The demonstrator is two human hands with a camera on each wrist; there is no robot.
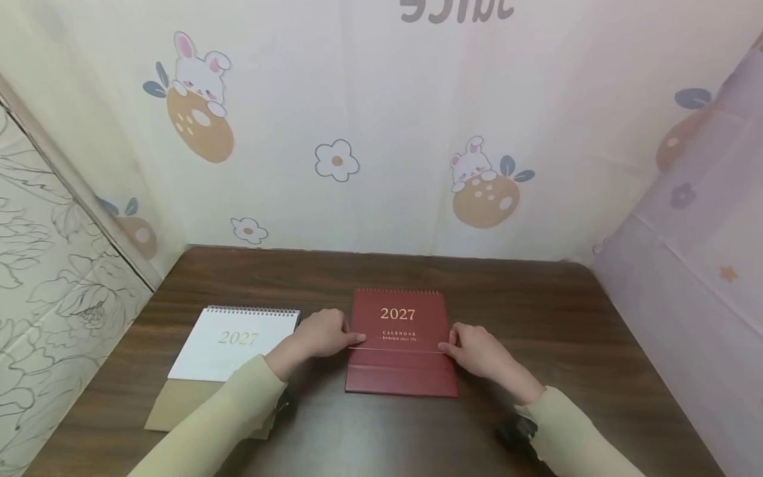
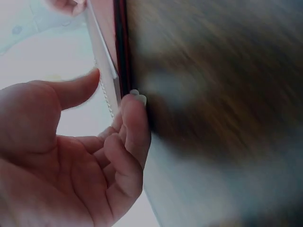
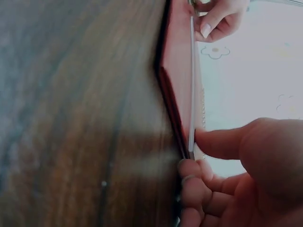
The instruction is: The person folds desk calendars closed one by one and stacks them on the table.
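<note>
A dark red desk calendar [image 1: 399,321] marked 2027 lies on the table with its spiral binding at the far side. Its cover ends at a thin pale line, and a plain red strip of the base shows below that. My left hand [image 1: 324,333] holds the calendar's left edge, thumb over the cover and fingers at the side. At the right edge, my right hand [image 1: 479,351] pinches it between thumb and fingers. The right wrist view shows the right thumb [image 3: 222,142] against the cover's edge, with fingertips low beside the base.
Left of the red calendar lies a white 2027 desk calendar [image 1: 232,344] on a tan base, partly covered by my left sleeve [image 1: 220,414]. Brown wood-grain table [image 1: 524,298] surrounds both. A curtain [image 1: 393,199] with rabbit prints hangs along the table's back edge.
</note>
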